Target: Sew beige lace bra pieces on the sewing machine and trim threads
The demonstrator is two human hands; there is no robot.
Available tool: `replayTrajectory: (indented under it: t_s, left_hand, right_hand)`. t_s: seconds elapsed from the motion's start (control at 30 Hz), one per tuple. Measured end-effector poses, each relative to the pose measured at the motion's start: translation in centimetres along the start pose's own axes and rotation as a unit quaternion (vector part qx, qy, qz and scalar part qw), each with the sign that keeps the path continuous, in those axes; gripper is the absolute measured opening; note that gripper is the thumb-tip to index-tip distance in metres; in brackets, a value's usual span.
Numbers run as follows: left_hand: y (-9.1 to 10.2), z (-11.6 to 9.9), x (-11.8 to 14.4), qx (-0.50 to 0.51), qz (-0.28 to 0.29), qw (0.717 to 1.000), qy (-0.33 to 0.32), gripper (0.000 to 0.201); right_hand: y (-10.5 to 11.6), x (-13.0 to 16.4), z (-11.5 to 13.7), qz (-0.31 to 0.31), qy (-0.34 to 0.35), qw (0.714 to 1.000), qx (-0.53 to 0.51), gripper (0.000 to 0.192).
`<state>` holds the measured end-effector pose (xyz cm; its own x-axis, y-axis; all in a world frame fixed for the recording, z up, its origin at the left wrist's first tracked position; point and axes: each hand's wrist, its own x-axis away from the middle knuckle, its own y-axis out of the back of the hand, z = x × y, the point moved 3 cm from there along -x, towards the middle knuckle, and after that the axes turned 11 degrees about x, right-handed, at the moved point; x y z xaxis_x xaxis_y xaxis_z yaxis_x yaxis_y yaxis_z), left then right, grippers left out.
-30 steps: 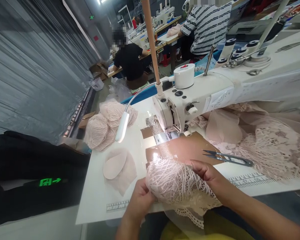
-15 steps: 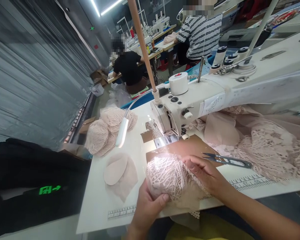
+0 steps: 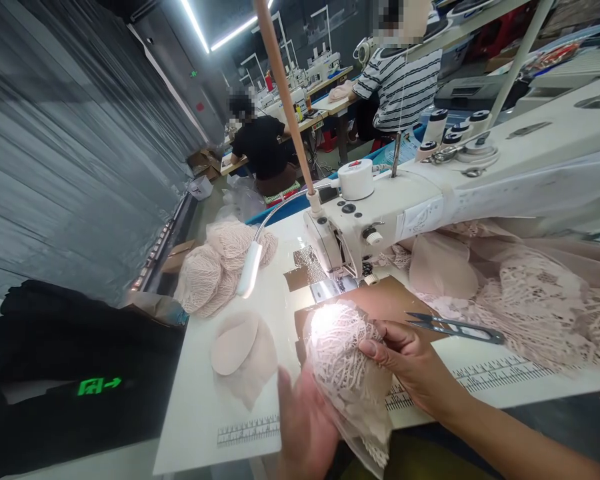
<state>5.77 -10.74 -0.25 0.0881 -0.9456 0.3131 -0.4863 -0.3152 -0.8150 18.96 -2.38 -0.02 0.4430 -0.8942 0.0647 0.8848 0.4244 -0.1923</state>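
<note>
Here, low in the frame's centre, the left hand (image 3: 305, 427) cups the pink lace piece (image 3: 343, 360) from beneath while the right hand (image 3: 405, 357) pinches its edge, fingers closed, just before the sewing machine (image 3: 380, 207) on the tabletop (image 3: 205, 407).

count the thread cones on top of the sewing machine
4 show: one tall cone at left, one low before it, then two rightwards. Others may be hidden behind.

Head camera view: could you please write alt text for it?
Two bare hands, left hand and right hand, hold a pale pink lace piece before a white sewing machine on a white table. Silver thread snips lie right; two people sew behind.
</note>
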Motion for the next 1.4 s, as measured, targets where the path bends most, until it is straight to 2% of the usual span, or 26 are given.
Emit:
replayTrajectory:
  t_s: [0.07,0.13,0.2,0.23,0.27,0.33,0.37,0.4,0.47,0.5,0.53,0.57,0.6,0.63,0.7,0.8,1.0,1.13,1.4]
  left_hand:
    - [-0.8,1.3,0.5,-0.026,0.025,0.999,0.013,0.056]
    - [-1.0,2.2,0.8,-0.065,0.020,0.998,0.017,0.046]
    - [-0.3,2.1,1.2,-0.105,0.004,0.994,0.013,0.026]
    - [0.2,1.7,1.4,-0.127,0.009,0.992,0.018,0.012]
    - [0.7,1.2,1.7,-0.156,0.028,0.987,0.034,0.006]
    - [1.6,-0.4,2.4,-0.225,0.108,0.965,0.079,0.028]
    - [1.8,-1.4,2.8,-0.270,0.143,0.948,0.088,0.031]
    - [1.8,-2.5,3.1,-0.304,0.171,0.935,0.064,0.030]
    - [1.2,-5.0,3.3,-0.374,0.157,0.912,-0.061,0.014]
    - [0.8,-6.0,3.2,-0.414,0.136,0.892,-0.120,0.025]
    - [0.2,-6.5,3.1,-0.456,0.118,0.868,-0.155,0.047]
    - [-0.3,-6.7,2.8,-0.492,0.109,0.850,-0.158,0.064]
    - [-0.7,-6.6,2.4,-0.514,0.110,0.840,-0.135,0.071]
    - [-0.9,-6.3,2.0,-0.523,0.116,0.839,-0.100,0.068]
    - [-1.1,-5.4,1.4,-0.515,0.129,0.846,-0.035,0.045]
    - [-0.9,-4.4,1.1,-0.514,0.130,0.848,-0.021,0.028]
    - [-1.2,-4.3,1.2,-0.498,0.151,0.853,-0.029,0.027]
    - [-1.5,-4.6,0.9,-0.484,0.130,0.864,-0.036,0.026]
    - [-1.8,-4.4,0.0,-0.505,0.106,0.855,-0.061,0.024]
  right_hand:
    - [-0.5,-0.1,-0.4,0.008,-0.015,1.000,-0.009,0.033]
    - [-0.7,-0.2,-0.6,0.004,-0.042,0.998,-0.036,0.034]
    - [-0.2,-0.5,-0.3,-0.027,-0.062,0.994,-0.080,0.036]
    - [0.2,-0.7,-0.1,-0.047,-0.066,0.992,-0.101,0.037]
    - [0.7,-0.9,0.2,-0.067,-0.068,0.989,-0.115,0.038]
    - [1.6,-1.2,0.9,-0.079,-0.066,0.988,-0.120,0.037]
    - [1.9,-1.2,1.2,-0.061,-0.062,0.990,-0.107,0.035]
    - [1.8,-1.3,1.5,-0.029,-0.056,0.995,-0.082,0.033]
    - [1.1,-1.0,1.9,0.074,-0.032,0.997,-0.009,0.026]
    - [0.5,-0.8,2.0,0.132,-0.013,0.991,0.032,0.022]
    - [-0.2,-0.5,2.1,0.182,0.006,0.981,0.072,0.019]
    - [-0.8,-0.2,2.2,0.221,0.023,0.969,0.107,0.018]
    - [-1.2,0.1,2.3,0.247,0.036,0.958,0.139,0.017]
    - [-1.6,0.3,2.3,0.259,0.045,0.950,0.169,0.017]
    - [-1.8,0.5,2.5,0.251,0.061,0.940,0.224,0.020]
    - [-1.7,0.5,2.8,0.206,0.093,0.932,0.282,0.026]
    - [-1.6,0.4,2.9,0.131,0.133,0.927,0.324,0.026]
    - [-1.7,0.4,2.7,0.116,0.138,0.922,0.342,0.025]
    - [-1.3,0.3,2.4,0.100,0.131,0.915,0.368,0.028]
